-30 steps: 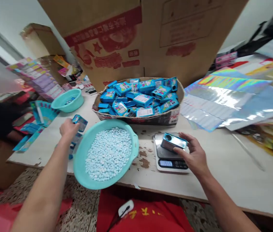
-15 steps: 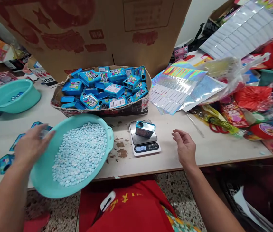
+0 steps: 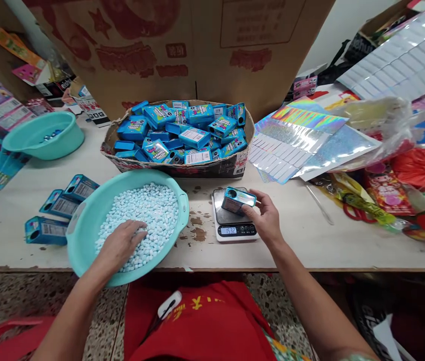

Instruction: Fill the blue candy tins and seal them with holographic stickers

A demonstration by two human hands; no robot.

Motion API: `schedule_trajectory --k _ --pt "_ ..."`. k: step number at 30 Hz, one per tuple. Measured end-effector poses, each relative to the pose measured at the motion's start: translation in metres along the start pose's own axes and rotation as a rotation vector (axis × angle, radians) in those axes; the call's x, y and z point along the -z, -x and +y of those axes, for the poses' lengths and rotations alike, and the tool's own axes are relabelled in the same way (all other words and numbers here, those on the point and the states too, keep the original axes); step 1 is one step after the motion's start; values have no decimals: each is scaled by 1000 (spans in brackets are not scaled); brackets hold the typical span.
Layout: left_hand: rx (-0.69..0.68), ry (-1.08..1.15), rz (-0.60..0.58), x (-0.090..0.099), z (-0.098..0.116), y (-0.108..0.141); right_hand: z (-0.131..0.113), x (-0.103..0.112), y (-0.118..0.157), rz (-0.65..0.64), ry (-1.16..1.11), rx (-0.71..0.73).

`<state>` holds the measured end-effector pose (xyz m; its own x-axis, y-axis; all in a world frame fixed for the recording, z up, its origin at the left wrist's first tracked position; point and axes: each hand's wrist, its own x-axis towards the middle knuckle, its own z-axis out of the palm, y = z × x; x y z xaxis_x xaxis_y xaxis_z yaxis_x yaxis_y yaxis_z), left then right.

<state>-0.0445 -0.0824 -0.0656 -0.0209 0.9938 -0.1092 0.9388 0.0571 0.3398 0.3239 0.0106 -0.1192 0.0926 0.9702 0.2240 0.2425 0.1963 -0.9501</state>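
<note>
My left hand (image 3: pixel 122 244) rests in the pale blue candies (image 3: pixel 152 205) that fill a turquoise basin (image 3: pixel 183 209); its fingertips are bent down among them, and whether they pinch any is hidden. A blue box (image 3: pixel 239 198) with a round hole at one end lies on a small digital scale (image 3: pixel 222 236). The fingers and thumb of my right hand (image 3: pixel 267 215) close round the box's right end. The scale's display reads about 1532. Several blue boxes (image 3: pixel 60 204) with holes lie on the table left of the basin.
A carton (image 3: pixel 220 169) heaped with blue boxes stands behind the basin. At back left is a smaller turquoise basin (image 3: pixel 62 138). Shiny sheets (image 3: pixel 295 135), red scissors (image 3: pixel 355 211) and bagged goods cover the right side. The table's front edge runs near my forearms.
My left hand has moved right from above the basin's left rim down into the candies. My right hand has come left to the scale and taken hold of the box. The view has shifted left.
</note>
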Motion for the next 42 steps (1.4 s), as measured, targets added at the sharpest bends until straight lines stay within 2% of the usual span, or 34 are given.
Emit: schedule_trajectory --k 2,4,6,8,10,12,15,18,20,22,24,26,31,34,36,38,40,42 --pt "46 75 4 6 -2 1 -3 -4 -1 -14 26 -15" --pt "137 217 68 11 -8 1 -9 -6 -3 -25 35 -24" --pt "282 500 166 13 -18 1 -19 -8 -5 -31 27 -10" --pt "411 895 199 14 -25 -1 -36 -13 -7 -50 0 34" --pt "475 1202 148 18 -25 -4 -58 -23 -8 -99 -30 104" --pt "461 1281 42 30 -16 -6 -82 -39 -9 -178 -41 182" --pt "260 1100 -34 65 14 -7 -112 -70 -6 -333 -31 271" --pt "-11 727 2 104 46 -10 -129 -100 -2 -468 -17 332" --pt "-152 468 20 120 58 -14 -134 -117 0 -526 -2 353" --pt "-247 274 16 124 62 -19 -136 -129 2 -560 8 354" --pt "-301 161 2 122 60 -23 -136 -138 4 -578 12 342" --pt "-318 138 -2 118 57 -23 -137 -143 4 -584 11 330" --pt "-246 356 22 118 48 -19 -135 -151 6 -594 1 311" --pt "-152 484 85 114 29 -19 -130 -153 8 -595 -45 276" --pt "-88 444 154 103 10 -17 -127 -149 11 -584 -106 225" --pt "-15 305 216 85 -7 -11 -123 -138 14 -561 -166 162" --pt "29 180 243 61 -20 1 -117 -118 15 -522 -214 111" --pt "37 127 256 36 -25 16 -106 -93 14 -430 -245 78"
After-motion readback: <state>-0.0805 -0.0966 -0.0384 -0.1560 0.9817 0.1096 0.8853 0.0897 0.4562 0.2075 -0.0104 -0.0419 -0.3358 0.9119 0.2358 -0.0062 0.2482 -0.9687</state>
